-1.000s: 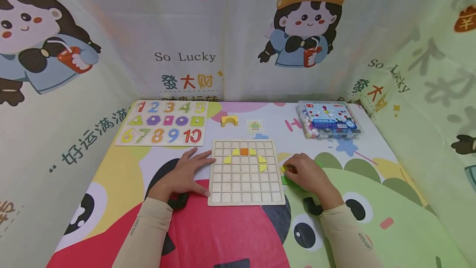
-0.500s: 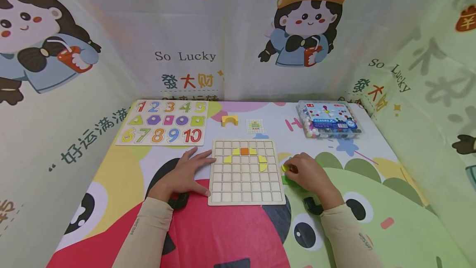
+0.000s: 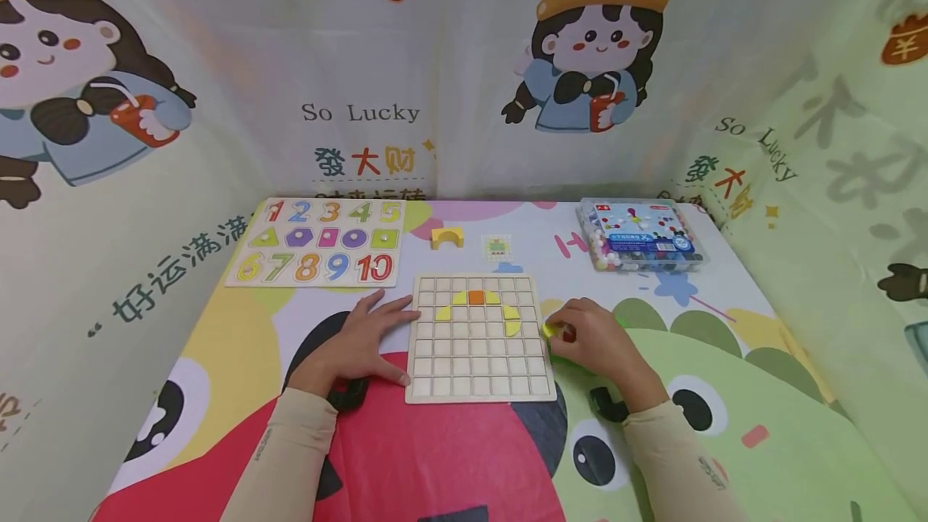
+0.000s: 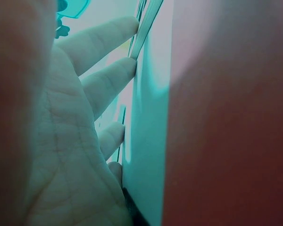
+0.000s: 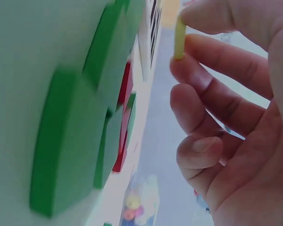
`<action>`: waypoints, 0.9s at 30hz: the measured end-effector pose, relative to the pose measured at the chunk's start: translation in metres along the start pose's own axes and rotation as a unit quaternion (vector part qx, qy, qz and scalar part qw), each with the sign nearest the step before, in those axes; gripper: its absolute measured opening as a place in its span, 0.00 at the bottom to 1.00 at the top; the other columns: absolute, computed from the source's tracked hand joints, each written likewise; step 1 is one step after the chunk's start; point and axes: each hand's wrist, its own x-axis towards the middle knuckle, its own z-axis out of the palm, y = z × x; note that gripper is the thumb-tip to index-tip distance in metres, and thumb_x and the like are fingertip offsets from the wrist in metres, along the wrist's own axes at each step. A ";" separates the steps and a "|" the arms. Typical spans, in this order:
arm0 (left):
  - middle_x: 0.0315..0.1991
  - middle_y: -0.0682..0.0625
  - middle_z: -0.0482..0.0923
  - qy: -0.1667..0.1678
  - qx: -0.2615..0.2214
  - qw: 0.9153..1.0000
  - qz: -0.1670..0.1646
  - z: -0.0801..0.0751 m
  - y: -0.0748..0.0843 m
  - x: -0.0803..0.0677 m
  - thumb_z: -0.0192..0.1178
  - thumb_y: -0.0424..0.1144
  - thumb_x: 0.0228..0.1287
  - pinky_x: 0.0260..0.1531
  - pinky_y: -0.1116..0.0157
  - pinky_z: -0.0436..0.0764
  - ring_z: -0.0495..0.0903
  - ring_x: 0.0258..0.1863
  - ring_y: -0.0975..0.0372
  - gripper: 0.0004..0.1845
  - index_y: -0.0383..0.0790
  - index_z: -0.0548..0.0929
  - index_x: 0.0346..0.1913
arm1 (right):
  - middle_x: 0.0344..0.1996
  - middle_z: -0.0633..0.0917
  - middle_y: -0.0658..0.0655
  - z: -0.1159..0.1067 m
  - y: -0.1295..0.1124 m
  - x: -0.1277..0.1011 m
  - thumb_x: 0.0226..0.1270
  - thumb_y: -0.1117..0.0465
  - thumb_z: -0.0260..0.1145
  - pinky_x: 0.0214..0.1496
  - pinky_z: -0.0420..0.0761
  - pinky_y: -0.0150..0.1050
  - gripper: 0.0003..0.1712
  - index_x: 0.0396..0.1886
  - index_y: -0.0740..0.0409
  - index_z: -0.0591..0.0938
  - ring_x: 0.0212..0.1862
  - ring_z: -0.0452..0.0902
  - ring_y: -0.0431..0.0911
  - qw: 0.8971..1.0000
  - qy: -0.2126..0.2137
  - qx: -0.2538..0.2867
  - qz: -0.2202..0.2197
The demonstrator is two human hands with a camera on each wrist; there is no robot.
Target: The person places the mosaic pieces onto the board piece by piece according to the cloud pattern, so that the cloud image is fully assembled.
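Left hand, fingers spread, touches the left edge of a gridded board; by its right edge the right hand pinches a yellow piece. Beyond lie a card and yellow arch, then, near the table's far corners, a number board left, a plastic box right.

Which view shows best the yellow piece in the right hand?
The right wrist view: the yellow piece looks close, pinched in the right hand. The head view shows it small, partly hidden; the left wrist, not at all.
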 end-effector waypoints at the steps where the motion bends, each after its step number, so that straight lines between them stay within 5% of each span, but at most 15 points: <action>1: 0.85 0.55 0.56 0.000 0.001 1.000 0.000 0.000 -0.001 -0.001 0.84 0.61 0.40 0.66 0.38 0.80 0.41 0.86 0.45 0.57 0.61 0.71 0.79 | 0.35 0.86 0.50 0.001 -0.003 0.001 0.57 0.60 0.77 0.40 0.81 0.39 0.12 0.42 0.55 0.92 0.38 0.73 0.41 1.000 0.000 0.002 -0.004; 9: 0.85 0.55 0.56 0.002 -0.002 1.000 -0.002 0.002 -0.003 -0.001 0.84 0.61 0.40 0.64 0.39 0.81 0.41 0.86 0.45 0.57 0.62 0.71 0.79 | 0.45 0.90 0.52 0.002 -0.041 0.013 0.60 0.57 0.77 0.54 0.88 0.46 0.14 0.46 0.54 0.93 0.48 0.82 0.46 0.999 -0.039 0.022 -0.013; 27: 0.85 0.56 0.55 0.001 -0.002 1.000 0.000 0.001 -0.002 -0.001 0.84 0.62 0.41 0.66 0.38 0.79 0.40 0.86 0.45 0.57 0.62 0.71 0.79 | 0.39 0.90 0.48 0.025 -0.100 0.071 0.63 0.61 0.74 0.48 0.85 0.40 0.11 0.44 0.52 0.93 0.41 0.79 0.41 0.990 -0.112 0.024 -0.086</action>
